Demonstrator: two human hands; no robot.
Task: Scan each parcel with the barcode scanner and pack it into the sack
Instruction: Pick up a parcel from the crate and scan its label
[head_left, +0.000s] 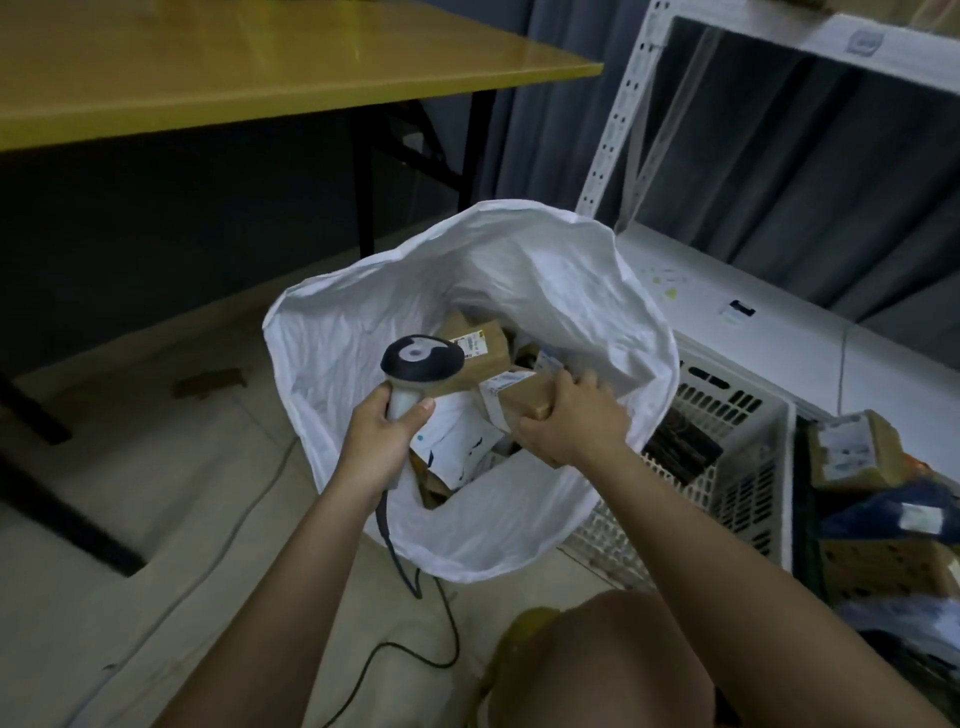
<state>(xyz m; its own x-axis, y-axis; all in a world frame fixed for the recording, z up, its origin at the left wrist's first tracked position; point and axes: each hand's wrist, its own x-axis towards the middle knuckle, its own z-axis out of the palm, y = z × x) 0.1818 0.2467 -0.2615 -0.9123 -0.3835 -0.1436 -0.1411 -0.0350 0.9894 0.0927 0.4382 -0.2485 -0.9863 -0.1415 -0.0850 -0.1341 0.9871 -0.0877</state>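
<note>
A white sack (363, 322) stands open on the floor with several brown cardboard parcels and white mailers inside. My left hand (376, 436) grips the handle of a barcode scanner (422, 359) with a dark head, held over the sack's mouth. My right hand (569, 415) holds a brown parcel (522, 392) with a white label, inside the sack's opening. Another labelled brown parcel (480, 345) lies deeper in the sack, partly behind the scanner head.
A white plastic crate (737, 467) stands right of the sack. More parcels (852, 452) are piled at the far right. A yellow table (234, 67) is at the upper left, white shelving (618, 130) behind. The scanner cable (447, 623) trails on the floor.
</note>
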